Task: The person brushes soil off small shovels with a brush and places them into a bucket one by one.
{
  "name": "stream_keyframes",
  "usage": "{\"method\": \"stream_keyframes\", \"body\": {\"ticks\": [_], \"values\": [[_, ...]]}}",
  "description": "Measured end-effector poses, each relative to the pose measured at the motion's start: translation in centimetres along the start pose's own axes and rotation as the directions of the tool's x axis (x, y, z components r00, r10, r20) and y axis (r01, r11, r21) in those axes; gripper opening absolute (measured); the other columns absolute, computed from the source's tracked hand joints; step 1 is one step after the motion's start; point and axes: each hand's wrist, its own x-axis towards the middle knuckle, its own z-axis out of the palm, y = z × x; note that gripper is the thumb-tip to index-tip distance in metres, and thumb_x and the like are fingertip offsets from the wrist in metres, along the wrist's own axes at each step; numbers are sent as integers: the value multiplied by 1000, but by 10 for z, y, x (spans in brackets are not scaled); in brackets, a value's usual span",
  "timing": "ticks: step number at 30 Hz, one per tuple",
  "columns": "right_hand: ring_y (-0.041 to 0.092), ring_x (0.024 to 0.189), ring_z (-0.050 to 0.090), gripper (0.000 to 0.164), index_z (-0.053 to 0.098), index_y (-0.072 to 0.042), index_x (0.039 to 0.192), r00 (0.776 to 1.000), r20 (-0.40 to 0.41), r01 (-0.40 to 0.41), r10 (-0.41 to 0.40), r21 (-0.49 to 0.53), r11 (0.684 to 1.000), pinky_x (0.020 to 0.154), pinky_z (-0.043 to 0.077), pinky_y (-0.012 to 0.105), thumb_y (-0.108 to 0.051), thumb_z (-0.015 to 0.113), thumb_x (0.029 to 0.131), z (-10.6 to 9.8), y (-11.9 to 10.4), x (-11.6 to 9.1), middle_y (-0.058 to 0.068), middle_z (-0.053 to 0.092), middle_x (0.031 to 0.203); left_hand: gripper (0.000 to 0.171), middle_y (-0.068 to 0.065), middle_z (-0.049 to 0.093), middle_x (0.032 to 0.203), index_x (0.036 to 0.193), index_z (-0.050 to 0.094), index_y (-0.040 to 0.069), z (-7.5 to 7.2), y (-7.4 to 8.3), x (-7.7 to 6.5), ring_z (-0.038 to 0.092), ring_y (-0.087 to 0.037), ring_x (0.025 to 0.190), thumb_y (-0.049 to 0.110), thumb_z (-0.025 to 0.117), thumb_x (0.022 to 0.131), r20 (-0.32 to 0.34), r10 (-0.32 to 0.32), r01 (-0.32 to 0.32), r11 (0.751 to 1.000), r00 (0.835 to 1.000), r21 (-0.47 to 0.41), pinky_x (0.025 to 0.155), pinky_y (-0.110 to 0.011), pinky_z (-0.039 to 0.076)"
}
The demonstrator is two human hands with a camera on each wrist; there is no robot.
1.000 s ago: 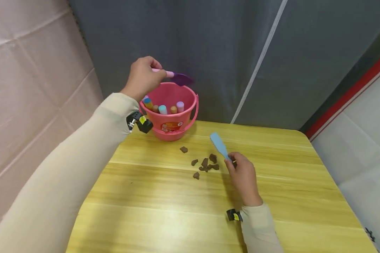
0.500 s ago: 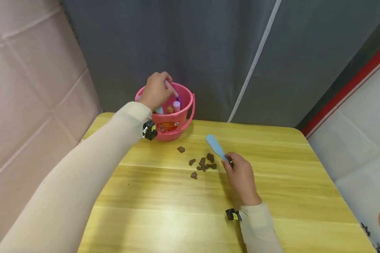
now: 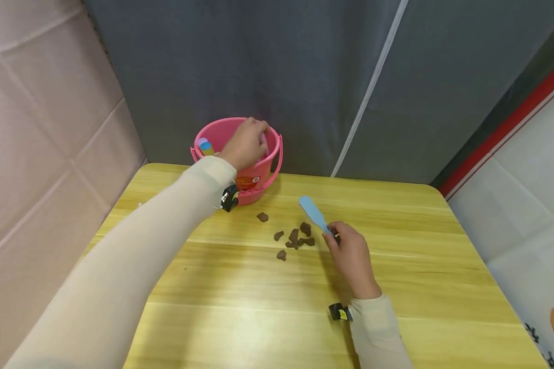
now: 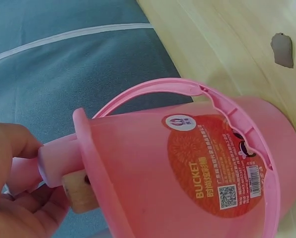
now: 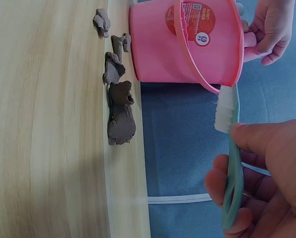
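My left hand (image 3: pixel 246 142) reaches over the mouth of the pink bucket (image 4: pixel 143 173) and grips the pink handle (image 4: pixel 21 174) of a toy shovel. The shovel's purple blade is hidden inside the bucket. Beside my fingers, the rounded ends of another pink handle (image 4: pixel 61 159) and a brown handle (image 4: pixel 80 191) stick up over the rim. Over the table to the right, my right hand (image 3: pixel 351 256) holds a blue-green brush (image 5: pixel 232 173), thumb on its handle and fingers curled beneath. Its white bristles (image 5: pixel 225 109) show in the right wrist view.
Several brown clay-like scraps (image 3: pixel 294 236) lie on the wooden table (image 3: pixel 240 307) between the bucket and my right hand. More handles, one with a blue end (image 3: pixel 205 146), stand in the bucket's left side. A grey curtain (image 3: pixel 258 61) hangs behind the table.
My left hand has come down from above the bucket's back rim to its right side, lowering the shovel blade first into the bucket. My right hand stays put with the brush.
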Motion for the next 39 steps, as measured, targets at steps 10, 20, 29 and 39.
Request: {"method": "stream_keyframes", "body": {"ticks": [10,20,29,39], "values": [[15,63,55,15,69,-2,105,1000,-1,15,-15,8,1000,51,43,29,-13,70,94,2,-3,1,8,68,87,42,-12,52,122,130,59,5,1,0,-2,47,-25,108,4,63,88,52,61,-64,996,997,56,88,-36,51],[15,61,53,15,69,-3,104,1000,18,12,-12,7,1000,50,42,29,-12,71,93,4,-4,-1,8,68,87,29,-11,59,108,118,62,3,8,-11,-3,50,-26,99,3,61,88,122,101,-112,989,987,92,88,-36,46],[15,59,51,16,68,-3,106,999,51,0,-1,6,1000,49,41,29,-13,70,94,1,-2,0,8,68,86,27,-6,61,109,119,63,6,3,-11,-7,52,-24,99,10,60,92,218,55,-70,996,974,61,88,-38,48],[18,65,55,29,62,7,119,970,221,-90,104,-70,993,63,48,37,-10,62,96,-13,28,-5,11,67,86,29,-10,59,115,118,63,3,-11,-1,-48,53,-25,103,15,63,92,-17,103,-103,994,995,-40,89,-39,50]]}}
